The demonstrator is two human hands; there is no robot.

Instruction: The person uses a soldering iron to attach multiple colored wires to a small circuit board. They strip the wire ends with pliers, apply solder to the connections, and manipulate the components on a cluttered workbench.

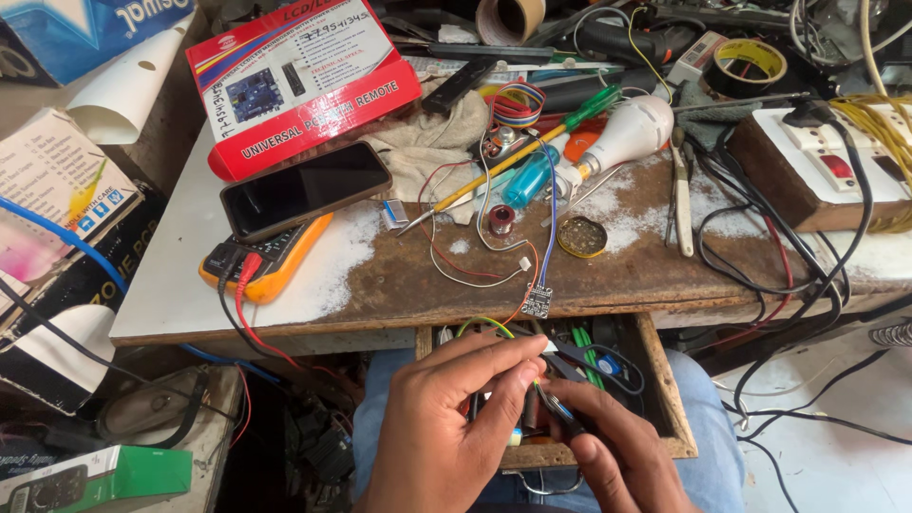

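Observation:
Both hands are held over an open wooden drawer [665, 399] below the bench edge. My left hand [442, 427] pinches a thin yellow-green wire [484, 326] between thumb and forefinger. My right hand [617, 451] grips a small dark-handled cutter or plier [562, 372], its tip meeting the wire by my left fingertips. Just above them, a small blue circuit module [537, 301] hangs at the edge of the bench on red, blue and white leads. My fingers hide the wire's end.
On the worn bench [617, 271] lie a phone [304, 190] on an orange multimeter [271, 271], a red carton [299, 81], a cloth, screwdrivers, a white bulb [632, 128], a round solder tin [581, 237], tape [749, 65] and a switchboard [822, 166]. Cables trail right.

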